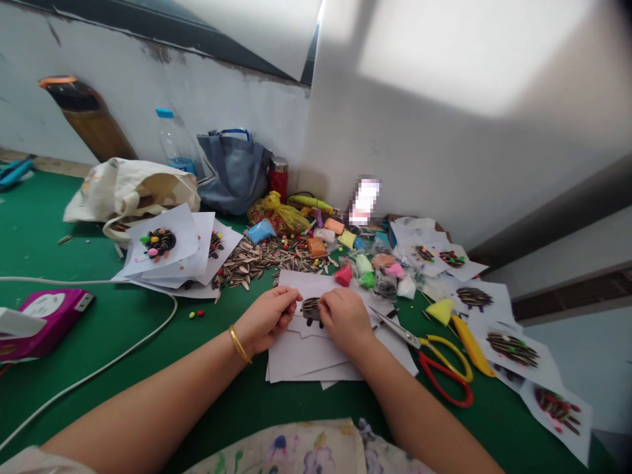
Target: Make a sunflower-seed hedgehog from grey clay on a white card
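Note:
A small hedgehog figure [312, 309] with sunflower seeds on its back and dark feet lies on white paper [301, 359] in front of me. My left hand [270, 317] is at its left side, thumb and forefinger pinched together; whatever is between them is too small to name. My right hand [347, 321] bends over the figure's right side, its fingertips pressed together at the seeds. What they hold, if anything, is hidden. Scissors [419, 342] with yellow and red handles lie right of my right hand. Behind the paper spreads a pile of sunflower seeds [257, 260].
Small bags of coloured clay [365, 266] sit behind the paper. Sheets with finished seed figures lie at left [160, 253] and right [513, 349]. A yellow cutter [473, 345] is beside the scissors. A white cable [143, 339] crosses the green table at left.

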Action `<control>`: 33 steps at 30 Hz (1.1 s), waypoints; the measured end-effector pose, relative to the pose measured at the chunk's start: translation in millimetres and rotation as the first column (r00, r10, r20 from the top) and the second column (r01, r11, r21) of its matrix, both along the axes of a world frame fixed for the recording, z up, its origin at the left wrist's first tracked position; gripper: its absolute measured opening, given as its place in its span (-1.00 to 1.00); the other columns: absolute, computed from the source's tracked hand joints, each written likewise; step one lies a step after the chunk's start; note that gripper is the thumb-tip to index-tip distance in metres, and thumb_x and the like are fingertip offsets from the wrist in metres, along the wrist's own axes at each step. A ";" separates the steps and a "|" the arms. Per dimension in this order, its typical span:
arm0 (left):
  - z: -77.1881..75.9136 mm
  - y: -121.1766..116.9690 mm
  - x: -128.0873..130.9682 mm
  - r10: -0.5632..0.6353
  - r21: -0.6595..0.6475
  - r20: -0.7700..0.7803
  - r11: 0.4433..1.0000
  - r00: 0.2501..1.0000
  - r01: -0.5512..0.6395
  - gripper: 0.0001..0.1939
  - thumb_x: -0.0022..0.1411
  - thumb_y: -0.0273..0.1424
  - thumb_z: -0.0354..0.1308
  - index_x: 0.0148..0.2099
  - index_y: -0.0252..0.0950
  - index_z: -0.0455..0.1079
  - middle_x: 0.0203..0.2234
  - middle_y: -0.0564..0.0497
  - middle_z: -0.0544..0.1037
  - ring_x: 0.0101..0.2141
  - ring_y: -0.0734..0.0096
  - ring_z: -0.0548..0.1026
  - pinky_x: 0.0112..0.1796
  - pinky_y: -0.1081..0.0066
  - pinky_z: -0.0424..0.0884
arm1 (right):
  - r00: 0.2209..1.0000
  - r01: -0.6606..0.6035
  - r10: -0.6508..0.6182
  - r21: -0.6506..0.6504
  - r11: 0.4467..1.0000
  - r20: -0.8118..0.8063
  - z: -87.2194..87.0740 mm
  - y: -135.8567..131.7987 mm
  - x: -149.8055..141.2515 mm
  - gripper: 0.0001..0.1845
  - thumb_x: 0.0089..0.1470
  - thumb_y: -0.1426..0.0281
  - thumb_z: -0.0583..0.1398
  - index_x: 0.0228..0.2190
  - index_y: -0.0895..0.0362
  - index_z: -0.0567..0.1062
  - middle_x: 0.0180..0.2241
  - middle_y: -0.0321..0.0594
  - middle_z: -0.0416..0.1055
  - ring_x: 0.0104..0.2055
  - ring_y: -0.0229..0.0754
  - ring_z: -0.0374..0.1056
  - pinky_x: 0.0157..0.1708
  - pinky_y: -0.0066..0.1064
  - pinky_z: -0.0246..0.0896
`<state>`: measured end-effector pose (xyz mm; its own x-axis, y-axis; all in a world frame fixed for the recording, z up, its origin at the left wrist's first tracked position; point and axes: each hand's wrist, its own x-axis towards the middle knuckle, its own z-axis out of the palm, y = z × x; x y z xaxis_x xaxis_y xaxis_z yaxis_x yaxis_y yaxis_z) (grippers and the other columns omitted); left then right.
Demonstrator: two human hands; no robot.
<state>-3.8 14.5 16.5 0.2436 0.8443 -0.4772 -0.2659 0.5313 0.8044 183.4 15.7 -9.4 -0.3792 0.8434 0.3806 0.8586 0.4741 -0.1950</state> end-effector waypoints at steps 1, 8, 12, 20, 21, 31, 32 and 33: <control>-0.3 0.2 0.0 0.000 -0.001 -0.001 1.000 1.000 0.000 -0.73 0.11 -0.22 0.23 -0.31 -0.31 0.32 -0.63 0.20 0.24 -0.74 0.74 0.08 -0.73 0.65 -0.15 | 1.000 0.001 -0.001 0.006 1.000 0.019 -0.4 0.0 -0.2 -0.87 0.15 0.46 0.17 -0.44 0.13 0.46 -0.42 -0.18 0.43 -0.30 -0.12 0.25 -0.27 -0.30 -0.01; -2.0 1.0 -0.7 -0.010 -0.005 -0.007 1.000 1.000 0.010 -0.75 0.14 -0.22 0.21 -0.31 -0.31 0.32 -0.62 0.20 0.24 -0.74 0.74 0.08 -0.74 0.65 -0.16 | 0.991 0.007 -0.012 0.040 0.999 0.136 -2.2 -0.7 -2.7 -0.86 0.17 0.44 0.16 -0.44 0.14 0.45 -0.41 -0.16 0.41 -0.30 -0.09 0.23 -0.29 -0.27 -0.05; -0.8 0.1 0.0 -0.007 0.000 -0.011 1.000 1.000 0.007 -0.75 0.15 -0.22 0.21 -0.31 -0.31 0.33 -0.62 0.20 0.25 -0.74 0.74 0.08 -0.74 0.66 -0.14 | 0.984 0.008 -0.018 0.059 0.998 0.178 -3.5 -0.7 -5.2 -0.84 0.18 0.45 0.14 -0.45 0.14 0.44 -0.43 -0.15 0.40 -0.30 -0.08 0.22 -0.30 -0.26 -0.06; 3.4 0.1 -2.5 -0.011 -0.084 0.130 0.996 0.992 0.022 -0.72 0.27 -0.19 0.08 -0.26 -0.33 0.35 -0.58 0.13 0.32 -0.74 0.73 0.09 -0.75 0.66 -0.13 | 0.992 -0.013 0.010 0.023 1.000 0.127 7.4 -4.9 -2.3 -0.86 0.19 0.43 0.16 -0.41 0.13 0.47 -0.41 -0.15 0.42 -0.28 -0.07 0.23 -0.26 -0.24 -0.02; 3.8 -0.2 -2.8 -0.018 -0.094 0.155 0.995 0.988 0.033 -0.69 0.28 -0.16 0.05 -0.25 -0.34 0.36 -0.58 0.11 0.34 -0.75 0.73 0.08 -0.75 0.66 -0.14 | 0.996 -0.020 0.019 0.014 1.000 0.083 10.6 -6.7 -1.6 -0.87 0.20 0.42 0.15 -0.38 0.13 0.48 -0.39 -0.15 0.42 -0.27 -0.07 0.24 -0.24 -0.24 -0.01; 4.3 -9.9 4.9 -0.215 -0.048 0.067 0.975 0.974 0.219 -0.42 0.20 0.13 -0.02 -0.38 -0.34 0.36 -0.63 0.07 0.39 -0.76 0.69 0.08 -0.72 0.56 -0.21 | 0.937 -0.210 0.174 -0.090 0.974 -0.305 27.1 -23.6 -9.4 -0.72 0.24 0.38 0.13 -0.03 0.00 0.51 -0.31 -0.19 0.43 -0.19 -0.09 0.28 -0.16 -0.25 0.12; 3.3 -10.5 5.3 -0.229 -0.040 0.054 0.972 0.972 0.232 -0.40 0.18 0.15 -0.03 -0.39 -0.34 0.36 -0.63 0.07 0.39 -0.76 0.69 0.09 -0.72 0.56 -0.21 | 0.933 -0.214 0.173 -0.098 0.972 -0.315 26.5 -23.8 -10.4 -0.72 0.24 0.40 0.13 -0.04 0.01 0.52 -0.30 -0.18 0.43 -0.18 -0.09 0.28 -0.16 -0.25 0.13; 2.2 -11.0 5.7 -0.244 -0.034 0.042 0.969 0.969 0.245 -0.38 0.17 0.17 -0.03 -0.39 -0.34 0.36 -0.62 0.06 0.40 -0.76 0.68 0.09 -0.72 0.55 -0.21 | 0.931 -0.214 0.169 -0.109 0.971 -0.323 25.8 -23.8 -11.3 -0.73 0.24 0.41 0.13 -0.06 0.02 0.53 -0.30 -0.17 0.44 -0.19 -0.09 0.28 -0.15 -0.25 0.14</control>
